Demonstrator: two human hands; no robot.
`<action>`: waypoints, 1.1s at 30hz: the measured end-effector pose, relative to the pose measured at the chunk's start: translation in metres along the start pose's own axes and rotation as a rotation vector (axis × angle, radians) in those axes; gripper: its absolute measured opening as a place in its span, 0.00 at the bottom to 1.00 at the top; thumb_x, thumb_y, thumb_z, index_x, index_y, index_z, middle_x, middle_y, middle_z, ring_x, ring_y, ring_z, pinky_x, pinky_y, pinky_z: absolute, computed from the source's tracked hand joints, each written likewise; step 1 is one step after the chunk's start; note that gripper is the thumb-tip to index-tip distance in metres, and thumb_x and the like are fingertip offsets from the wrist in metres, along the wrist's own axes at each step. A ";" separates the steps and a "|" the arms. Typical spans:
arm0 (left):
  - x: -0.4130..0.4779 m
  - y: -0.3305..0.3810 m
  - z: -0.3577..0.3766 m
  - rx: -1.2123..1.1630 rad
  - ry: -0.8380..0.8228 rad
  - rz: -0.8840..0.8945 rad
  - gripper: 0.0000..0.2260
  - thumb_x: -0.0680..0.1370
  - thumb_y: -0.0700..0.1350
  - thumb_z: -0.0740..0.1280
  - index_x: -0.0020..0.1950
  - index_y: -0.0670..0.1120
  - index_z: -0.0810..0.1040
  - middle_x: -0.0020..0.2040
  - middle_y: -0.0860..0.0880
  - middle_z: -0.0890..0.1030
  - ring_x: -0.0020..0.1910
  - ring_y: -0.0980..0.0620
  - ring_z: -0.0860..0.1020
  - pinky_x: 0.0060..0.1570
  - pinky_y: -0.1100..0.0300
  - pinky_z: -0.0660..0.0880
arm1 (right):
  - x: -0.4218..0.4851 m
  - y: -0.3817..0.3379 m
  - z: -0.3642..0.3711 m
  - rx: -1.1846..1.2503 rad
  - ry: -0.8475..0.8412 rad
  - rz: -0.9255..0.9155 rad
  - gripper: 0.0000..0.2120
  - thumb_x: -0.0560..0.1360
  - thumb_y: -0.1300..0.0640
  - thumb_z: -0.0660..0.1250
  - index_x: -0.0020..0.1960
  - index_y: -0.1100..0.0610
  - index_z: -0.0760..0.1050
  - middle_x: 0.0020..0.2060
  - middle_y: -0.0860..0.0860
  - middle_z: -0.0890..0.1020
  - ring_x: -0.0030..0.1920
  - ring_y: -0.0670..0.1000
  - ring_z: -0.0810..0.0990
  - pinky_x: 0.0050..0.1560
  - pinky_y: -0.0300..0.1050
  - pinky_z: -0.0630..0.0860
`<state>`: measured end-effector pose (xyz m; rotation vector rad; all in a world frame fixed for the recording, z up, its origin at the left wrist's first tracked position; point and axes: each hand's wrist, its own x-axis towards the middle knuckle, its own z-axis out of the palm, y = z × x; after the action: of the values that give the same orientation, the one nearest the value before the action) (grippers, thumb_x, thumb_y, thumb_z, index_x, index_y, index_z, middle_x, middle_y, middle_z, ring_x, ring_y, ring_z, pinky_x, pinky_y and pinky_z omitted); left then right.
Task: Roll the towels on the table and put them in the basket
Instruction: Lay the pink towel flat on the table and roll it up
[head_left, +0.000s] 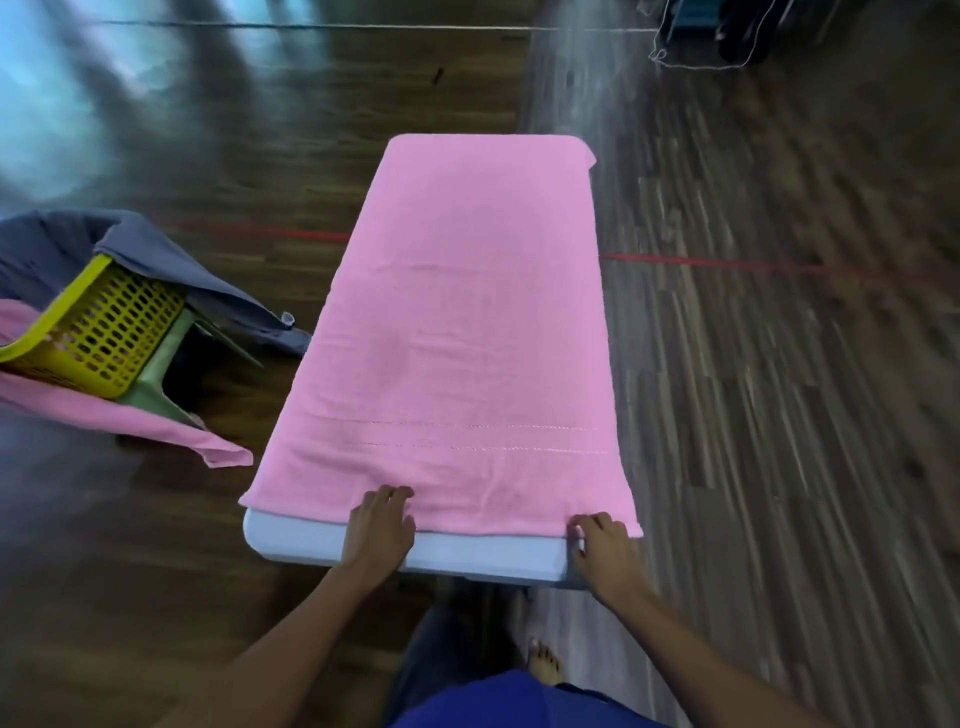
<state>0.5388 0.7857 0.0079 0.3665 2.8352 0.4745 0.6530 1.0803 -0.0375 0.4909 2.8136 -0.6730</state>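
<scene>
A pink towel (467, 322) lies spread flat along a narrow white table (467, 552), covering nearly all of it. My left hand (379, 525) rests at the towel's near edge, left of centre, fingers curled onto the hem. My right hand (602, 545) is at the near right corner, its fingers bent over the hem. A yellow perforated basket (98, 327) stands tilted on a green stool to the left of the table.
A grey towel (171, 265) is draped over the basket's far rim and another pink towel (156, 421) hangs below it toward the floor. The green stool (161, 374) stands on dark wooden floor. My bare foot (543, 665) shows under the table's near end.
</scene>
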 end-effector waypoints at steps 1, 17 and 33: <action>-0.001 -0.007 -0.001 0.006 -0.008 0.003 0.16 0.78 0.44 0.63 0.65 0.45 0.75 0.63 0.45 0.77 0.58 0.45 0.75 0.57 0.51 0.72 | -0.002 -0.003 0.000 -0.021 0.021 0.003 0.14 0.61 0.68 0.75 0.46 0.59 0.82 0.41 0.58 0.80 0.40 0.62 0.79 0.37 0.51 0.76; 0.020 -0.160 -0.031 0.284 -0.064 0.087 0.14 0.64 0.34 0.71 0.48 0.43 0.77 0.43 0.44 0.77 0.41 0.43 0.75 0.34 0.52 0.70 | -0.006 -0.051 0.022 -0.245 0.124 0.174 0.14 0.66 0.70 0.66 0.49 0.59 0.75 0.45 0.56 0.75 0.45 0.60 0.76 0.35 0.52 0.73; 0.030 -0.178 -0.029 0.417 0.015 0.147 0.13 0.63 0.33 0.74 0.44 0.42 0.77 0.38 0.44 0.76 0.37 0.40 0.74 0.37 0.46 0.71 | 0.012 -0.033 0.009 -0.462 0.042 0.090 0.12 0.69 0.66 0.68 0.51 0.57 0.76 0.45 0.55 0.78 0.44 0.60 0.77 0.45 0.56 0.71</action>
<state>0.4666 0.6231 -0.0327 0.6514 2.9210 -0.0973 0.6310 1.0519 -0.0353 0.5386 2.8318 0.0132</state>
